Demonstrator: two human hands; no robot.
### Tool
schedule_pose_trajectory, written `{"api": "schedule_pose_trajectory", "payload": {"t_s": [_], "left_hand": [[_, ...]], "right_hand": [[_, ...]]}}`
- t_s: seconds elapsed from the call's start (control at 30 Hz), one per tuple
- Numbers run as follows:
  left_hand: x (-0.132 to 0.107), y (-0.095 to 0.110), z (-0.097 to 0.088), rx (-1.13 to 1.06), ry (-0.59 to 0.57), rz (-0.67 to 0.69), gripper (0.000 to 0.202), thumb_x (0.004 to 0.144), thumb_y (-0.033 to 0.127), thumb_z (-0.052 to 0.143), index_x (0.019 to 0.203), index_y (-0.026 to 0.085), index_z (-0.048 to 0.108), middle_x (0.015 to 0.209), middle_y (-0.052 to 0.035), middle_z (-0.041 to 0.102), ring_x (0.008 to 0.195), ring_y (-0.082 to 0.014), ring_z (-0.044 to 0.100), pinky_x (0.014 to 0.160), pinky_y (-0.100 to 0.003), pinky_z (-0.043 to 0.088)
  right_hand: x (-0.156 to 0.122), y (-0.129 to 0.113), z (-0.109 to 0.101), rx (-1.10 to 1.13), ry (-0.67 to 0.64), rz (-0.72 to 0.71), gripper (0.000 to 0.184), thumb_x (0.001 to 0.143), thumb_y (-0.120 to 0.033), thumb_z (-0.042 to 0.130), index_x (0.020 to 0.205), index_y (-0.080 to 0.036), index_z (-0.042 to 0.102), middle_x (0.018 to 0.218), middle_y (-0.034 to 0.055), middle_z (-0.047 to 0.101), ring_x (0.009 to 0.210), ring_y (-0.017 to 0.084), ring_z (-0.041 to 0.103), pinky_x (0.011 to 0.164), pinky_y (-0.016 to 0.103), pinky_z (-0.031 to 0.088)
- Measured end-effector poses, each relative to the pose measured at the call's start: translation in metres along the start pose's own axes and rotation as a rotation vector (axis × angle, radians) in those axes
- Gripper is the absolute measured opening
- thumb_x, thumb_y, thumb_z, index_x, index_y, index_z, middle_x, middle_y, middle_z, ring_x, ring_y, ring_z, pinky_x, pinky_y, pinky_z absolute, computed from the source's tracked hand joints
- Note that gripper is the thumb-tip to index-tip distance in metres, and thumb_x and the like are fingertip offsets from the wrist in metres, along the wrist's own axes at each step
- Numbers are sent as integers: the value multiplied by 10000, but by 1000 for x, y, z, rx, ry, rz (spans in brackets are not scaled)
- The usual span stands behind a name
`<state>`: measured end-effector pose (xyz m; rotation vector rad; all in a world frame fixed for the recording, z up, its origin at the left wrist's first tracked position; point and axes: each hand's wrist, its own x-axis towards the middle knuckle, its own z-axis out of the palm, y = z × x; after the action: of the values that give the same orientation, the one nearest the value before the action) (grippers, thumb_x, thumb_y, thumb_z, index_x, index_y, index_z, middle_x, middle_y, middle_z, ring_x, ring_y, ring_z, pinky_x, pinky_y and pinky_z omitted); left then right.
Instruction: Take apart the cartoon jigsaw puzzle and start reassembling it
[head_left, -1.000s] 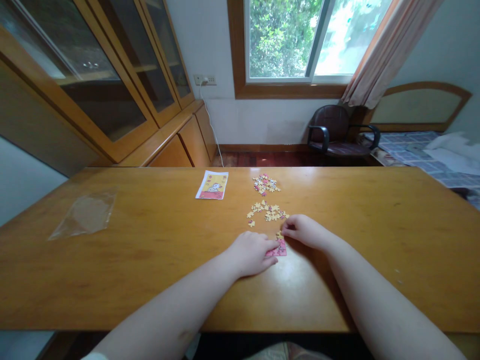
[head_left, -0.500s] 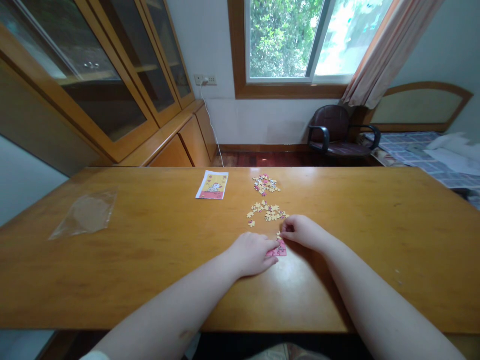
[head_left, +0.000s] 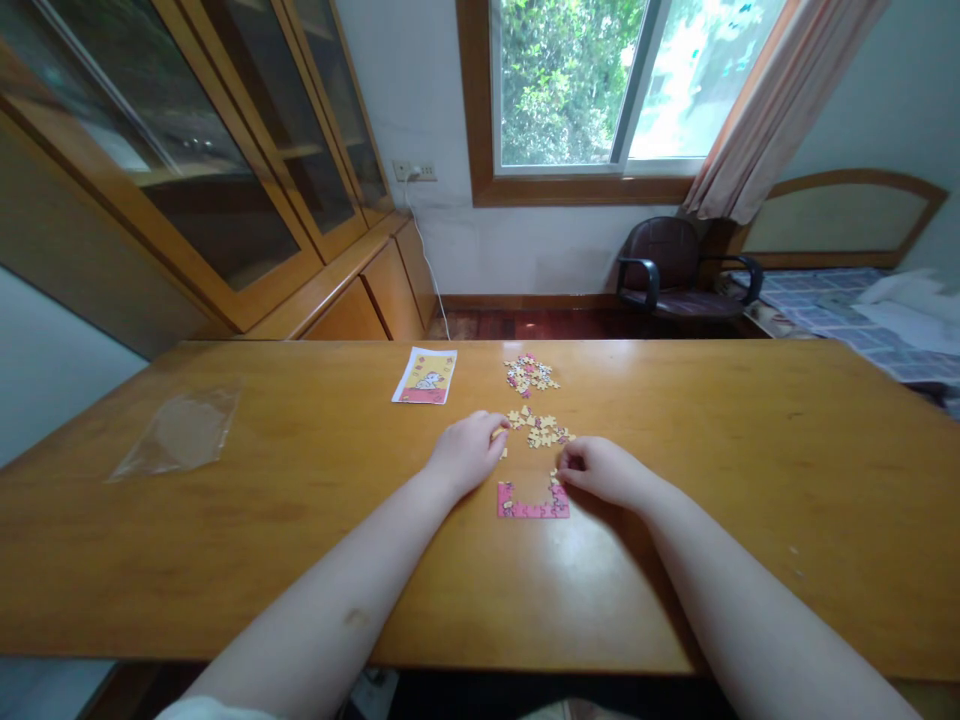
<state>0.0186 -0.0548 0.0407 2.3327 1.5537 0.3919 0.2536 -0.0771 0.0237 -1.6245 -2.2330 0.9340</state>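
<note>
A joined strip of pink puzzle pieces (head_left: 532, 503) lies on the wooden table (head_left: 300, 540) in front of me. My left hand (head_left: 466, 452) reaches to the left end of a loose yellow piece pile (head_left: 541, 428), its fingertips pinched on a small yellow piece. My right hand (head_left: 600, 470) rests at the strip's right end, fingers curled and pressing a yellowish piece at that upper corner. A second pile of mixed pieces (head_left: 529, 372) sits farther back.
A small printed picture card (head_left: 425, 375) lies at the back left of the piles. A clear plastic bag (head_left: 178, 432) rests far left. Beyond the table are a wooden glass-door cabinet (head_left: 225, 170), a dark armchair (head_left: 667, 270) and a bed (head_left: 862, 310).
My left hand has lifted off the pink strip and moved forward to the yellow pile, uncovering the strip's left part. My right hand has barely shifted.
</note>
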Motion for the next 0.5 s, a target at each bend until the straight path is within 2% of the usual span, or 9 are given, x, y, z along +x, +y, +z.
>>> {"api": "schedule_pose_trajectory", "payload": {"t_s": [0.1,0.2,0.3,0.4,0.5], "left_hand": [[17,-8,-3,62,-12,-27,320,904,305,421,1135,258,638,1031,-67,633,938,-204,613,823,-296,464],[32,-9,3,93,-39,28,336,903,290,419,1151,277,645,1026,-58,622,948,-195,609,849,-289,456],[46,-13,10,124,-93,72,321,878,274,435,1068,308,692,1005,-41,623,934,-196,613,844,-295,462],[54,-25,12,145,-70,9,353,861,229,418,1082,294,687,1025,-55,628,942,-212,614,839,-320,469],[54,-41,5,128,-29,-93,333,854,215,415,1032,247,694,1042,-66,634,953,-204,608,838,-305,466]], "right_hand": [[1,1,-1,0,18,11,162,781,-311,570,692,-193,637,665,6,641,592,135,525,557,249,354],[2,2,-1,-8,39,19,233,812,-377,550,697,-191,632,658,7,639,586,135,516,552,250,342],[2,2,-1,-28,38,27,272,823,-415,545,691,-194,629,645,5,629,580,131,505,544,244,328],[1,1,-1,-44,32,44,276,829,-433,546,717,-201,646,659,7,634,585,131,502,542,241,321],[0,0,-1,-60,33,48,276,828,-437,550,712,-206,646,668,8,635,590,133,502,542,241,319]]}}
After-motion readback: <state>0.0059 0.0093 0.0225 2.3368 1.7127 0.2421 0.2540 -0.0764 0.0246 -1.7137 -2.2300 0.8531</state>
